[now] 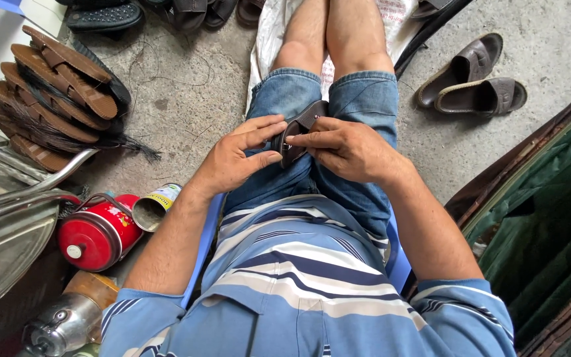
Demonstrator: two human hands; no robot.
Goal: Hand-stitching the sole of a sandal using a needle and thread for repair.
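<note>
**Dark sandal strap held in both hands over the lap**

Held between both grips: a dark brown leather sandal piece with a strap (297, 134), resting on the lap just above the blue denim shorts (312, 99). Left hand (236, 158) closed on its near side, thumb under, fingers spread along the top edge. Right hand (348, 149) pinching narrowly at the strap from the other side, forefinger and thumb tips pressed to the leather; impossible to tell whether a needle or thread sits between them.

Judged as a fitting or stitching step on the strap, mid-way. Next move likely to call for a steady left hold and a fine, close pinch from the right, without twisting the strap.

Outward from the sandal piece: left of it, on the concrete floor (193, 92), a stack of brown flat sandals (54, 92); nearer, below-left, a red cylindrical can with white cap (97, 231) and an open tin (153, 206) touching it. Right of it, well apart, a pair of grey-brown slip-on sandals (474, 82).
</note>
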